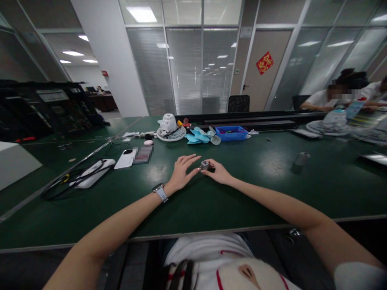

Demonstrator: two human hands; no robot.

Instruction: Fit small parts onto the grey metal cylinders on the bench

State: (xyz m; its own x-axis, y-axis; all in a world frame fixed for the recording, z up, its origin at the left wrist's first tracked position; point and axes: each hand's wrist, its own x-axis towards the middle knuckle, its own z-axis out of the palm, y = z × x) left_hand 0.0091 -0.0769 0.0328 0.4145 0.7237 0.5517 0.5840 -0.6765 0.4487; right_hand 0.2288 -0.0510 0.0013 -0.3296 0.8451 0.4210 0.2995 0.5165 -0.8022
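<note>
Just above the green tabletop, a small silver cylinder that looks like a small electric motor (204,164) stands upright between my two hands. My right hand (220,173) pinches it between thumb and fingers from the right side. To its left, my left hand (182,172) has its fingers stretched out and spread, the thumb tip close to the motor; whether it touches cannot be made out. Further right on the table stands a second silver motor (302,158).
Behind my hands lie light-blue fan blades (198,135), a white fan housing (168,123) with a round grille (171,134), and a blue basket (231,133) of small parts. Phones (124,159) and a white power bank with black cable (95,174) lie left. People sit at the far right.
</note>
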